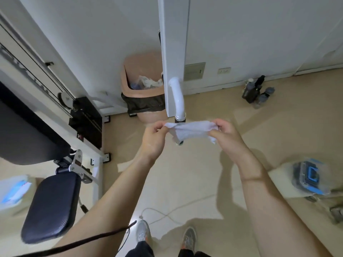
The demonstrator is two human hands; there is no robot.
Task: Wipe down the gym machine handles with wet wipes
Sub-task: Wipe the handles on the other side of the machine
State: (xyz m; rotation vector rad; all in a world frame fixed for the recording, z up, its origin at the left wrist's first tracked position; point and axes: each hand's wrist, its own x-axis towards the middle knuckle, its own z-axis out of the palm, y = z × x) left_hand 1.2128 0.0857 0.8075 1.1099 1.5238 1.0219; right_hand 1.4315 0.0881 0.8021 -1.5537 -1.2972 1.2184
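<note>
The wet wipe (193, 131) is a thin, soft white sheet, wrinkled and a little bunched. It is held in the air between both hands, above the beige floor (185, 182). Its long axis runs from left to right, almost level.

The left hand (154, 140) pinches the left end with thumb and curled fingers (160, 126). The right hand (227, 135) grasps the right end, where the cloth is more crumpled and a small corner hangs down.

Directly behind the wipe is the machine handle (177, 98), a smooth, glossy white tube with a gentle curve. Its long axis goes up and down in the picture, across the wipe. The lower part is a dark grip, mostly covered by the wipe; only its round end shows under the cloth.

Behind the handle stands a pink plastic bin (141, 94) with a dark bag and crumpled white pieces inside. To the left is a black padded seat (51, 206) with rounded corners. On the right lies a clear plastic pack (308, 175) with blue parts.
</note>
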